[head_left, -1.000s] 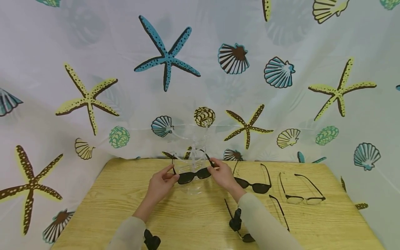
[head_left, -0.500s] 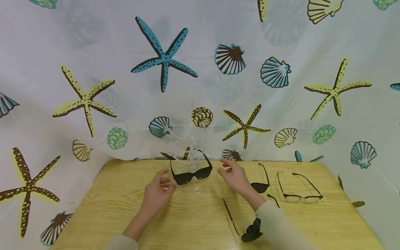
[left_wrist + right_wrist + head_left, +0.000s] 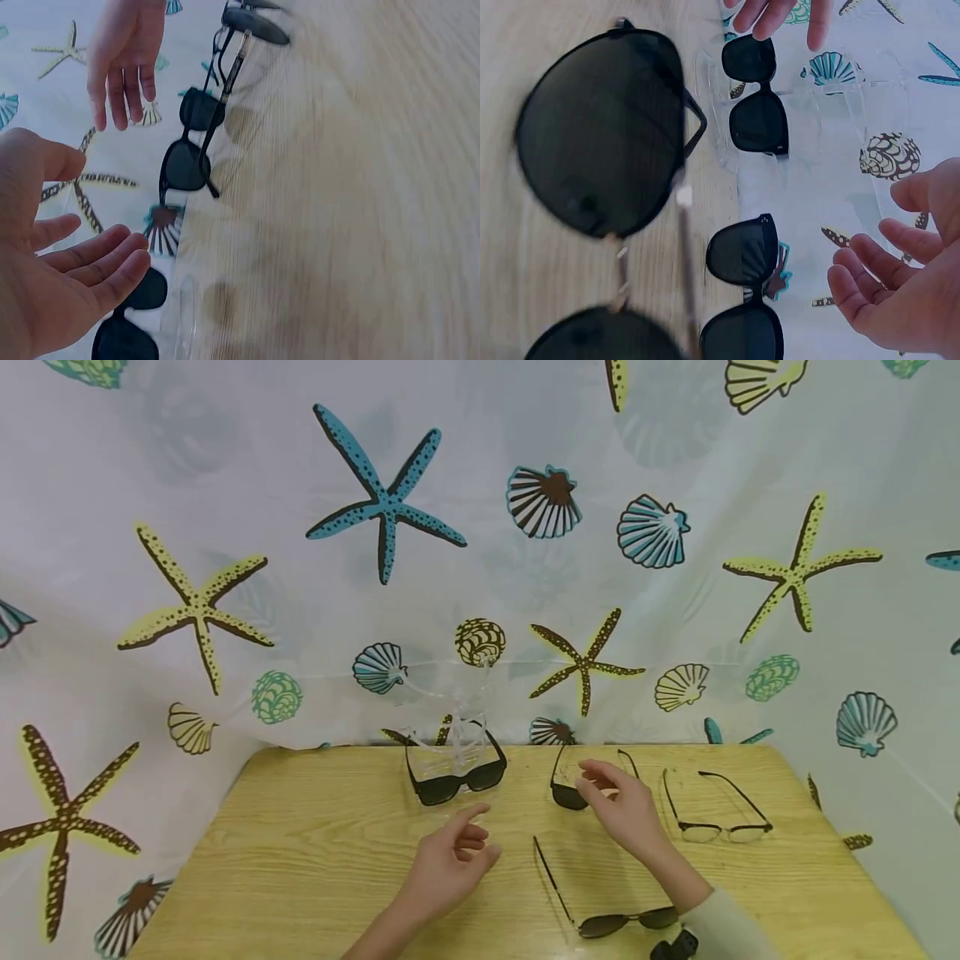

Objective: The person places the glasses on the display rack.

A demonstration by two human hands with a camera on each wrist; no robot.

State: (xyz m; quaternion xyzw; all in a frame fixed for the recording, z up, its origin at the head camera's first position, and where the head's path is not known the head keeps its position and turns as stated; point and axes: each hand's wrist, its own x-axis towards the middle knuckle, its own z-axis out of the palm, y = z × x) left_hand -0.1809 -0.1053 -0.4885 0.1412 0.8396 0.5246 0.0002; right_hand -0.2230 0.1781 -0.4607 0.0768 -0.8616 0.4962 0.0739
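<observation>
A pair of black sunglasses (image 3: 441, 789) sits on a clear plastic stand (image 3: 459, 743) at the table's back. My left hand (image 3: 450, 864) hovers in front of it with loosely bent fingers and holds nothing. Over a second pair of black sunglasses (image 3: 568, 796) hangs my right hand (image 3: 622, 806), fingers relaxed, hiding part of that pair. The right wrist view shows a gap between the right hand (image 3: 900, 277) and those sunglasses (image 3: 742, 253). Nearer the front lie aviator sunglasses (image 3: 604, 926) with thin temples, their right side partly behind the right forearm.
Clear-lens glasses (image 3: 701, 834) with dark upper rims lie on the right of the wooden table (image 3: 322, 852). A white cloth (image 3: 420, 602) printed with starfish and shells hangs behind the table and along both sides. The clear stand has further arms above the sunglasses.
Both hands have let go of the black sunglasses, which stay on the stand. The right hand has moved right to the second pair; the left has drawn back toward the front and right.
</observation>
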